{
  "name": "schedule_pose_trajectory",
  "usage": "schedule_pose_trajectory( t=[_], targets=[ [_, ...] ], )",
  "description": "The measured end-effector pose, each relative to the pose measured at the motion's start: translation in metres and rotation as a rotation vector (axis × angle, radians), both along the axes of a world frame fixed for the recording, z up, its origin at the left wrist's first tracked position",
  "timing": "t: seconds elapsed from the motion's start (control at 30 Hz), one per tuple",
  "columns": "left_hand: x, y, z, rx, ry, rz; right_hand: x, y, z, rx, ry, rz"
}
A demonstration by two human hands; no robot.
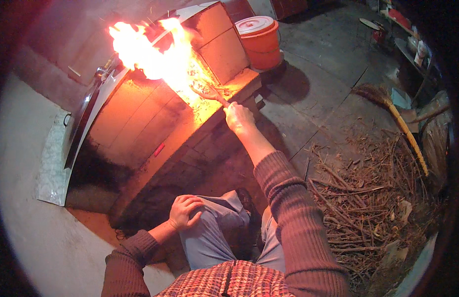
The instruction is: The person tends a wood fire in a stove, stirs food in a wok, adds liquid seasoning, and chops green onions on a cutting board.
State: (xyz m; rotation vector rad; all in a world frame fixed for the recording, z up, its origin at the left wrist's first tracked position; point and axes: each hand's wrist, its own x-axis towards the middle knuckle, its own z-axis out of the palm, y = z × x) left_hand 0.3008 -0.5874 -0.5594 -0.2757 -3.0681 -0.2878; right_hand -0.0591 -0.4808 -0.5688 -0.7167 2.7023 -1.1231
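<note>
My right hand [239, 117] is closed around the near end of a forked stick [213, 95], whose prongs reach into glowing embers and ash at the mouth of a brick stove [138, 111]. Bright flames [151, 52] rise over the opening and wash out what lies behind them. My left hand [185, 211] rests on my left knee, fingers slightly apart, with nothing in it. The stove's front ledge [170, 139] runs between my hands and the fire, and a small red object [159, 149] lies on it.
An orange bucket [259, 52] with a lid stands beside the stove on the right. A heap of dry twigs and branches [363, 208] covers the floor to my right, with a straw broom [405, 128] beyond. Shelves with household things line the far right.
</note>
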Motion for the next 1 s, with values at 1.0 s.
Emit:
schedule_pose_trajectory(
  t=[1.0],
  targets=[
    [0.004,-0.004,-0.001,0.024,0.02,0.002,0.042,0.044,-0.003,-0.123,-0.028,-0.082]
  ],
)
